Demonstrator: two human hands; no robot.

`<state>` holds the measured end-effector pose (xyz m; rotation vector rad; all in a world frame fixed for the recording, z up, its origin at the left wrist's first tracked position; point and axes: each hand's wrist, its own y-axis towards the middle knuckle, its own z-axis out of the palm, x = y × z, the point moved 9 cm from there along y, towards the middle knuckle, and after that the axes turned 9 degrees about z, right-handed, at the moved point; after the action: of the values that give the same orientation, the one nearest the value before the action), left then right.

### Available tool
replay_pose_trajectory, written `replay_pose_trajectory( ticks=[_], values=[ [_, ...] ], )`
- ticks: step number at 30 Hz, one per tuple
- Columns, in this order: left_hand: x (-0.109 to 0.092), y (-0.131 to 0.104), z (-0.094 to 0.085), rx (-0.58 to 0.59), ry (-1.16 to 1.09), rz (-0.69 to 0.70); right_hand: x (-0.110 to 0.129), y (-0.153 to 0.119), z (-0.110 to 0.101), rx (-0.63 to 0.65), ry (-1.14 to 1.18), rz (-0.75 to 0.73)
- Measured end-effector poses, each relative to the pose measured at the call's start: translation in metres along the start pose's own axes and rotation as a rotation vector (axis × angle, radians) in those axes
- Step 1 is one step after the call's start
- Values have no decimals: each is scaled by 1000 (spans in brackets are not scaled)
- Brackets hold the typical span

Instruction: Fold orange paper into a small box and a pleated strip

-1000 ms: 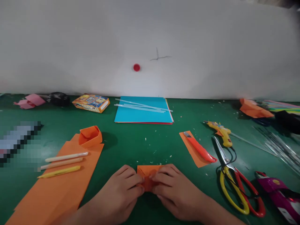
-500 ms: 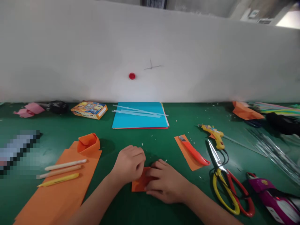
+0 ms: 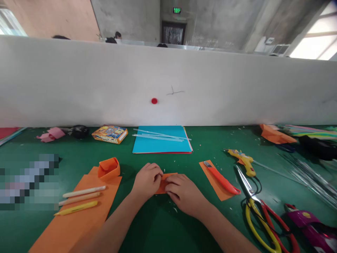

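Note:
Near the front middle of the green table, a small orange paper piece [image 3: 161,186] lies between my hands. My left hand [image 3: 147,180] has its fingers curled closed on the paper's left side. From the right, my right hand [image 3: 184,193] presses bent fingers together on the paper's other side. Fingers cover much of the piece, so its folds are hard to make out. Left of my hands, a folded orange paper box [image 3: 109,169] stands on larger orange sheets [image 3: 79,228], along with several pen-like sticks [image 3: 84,191].
Right of my hands are a red cutter [image 3: 222,179] on an orange strip, scissors [image 3: 252,200] and a yellow glue gun [image 3: 243,161]. Blue paper [image 3: 160,146] with clear sticks and a small box [image 3: 110,134] lie by the white partition [image 3: 105,80].
The head view has tilted up, showing the room beyond the partition. The orange piece now lies wide between both hands, with its far edge showing and my left fingers at its left end.

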<state>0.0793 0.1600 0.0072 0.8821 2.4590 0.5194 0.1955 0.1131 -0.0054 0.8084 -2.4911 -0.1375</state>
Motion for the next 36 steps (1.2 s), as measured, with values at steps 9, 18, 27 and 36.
replay_pose_trajectory(
  ticks=[9, 18, 27, 36],
  values=[
    [-10, 6, 2, 68, 40, 18, 0, -7, 1, 2, 28, -54],
    [-8, 0, 4, 143, -24, -80, 0, -10, -4, 92, 52, 45],
    [-21, -33, -8, 133, 22, -30, -1, -30, -3, 34, 53, 43],
    [-23, -30, 1, 198, 77, -49, -2, -29, -5, 105, 30, 54]
  ],
)
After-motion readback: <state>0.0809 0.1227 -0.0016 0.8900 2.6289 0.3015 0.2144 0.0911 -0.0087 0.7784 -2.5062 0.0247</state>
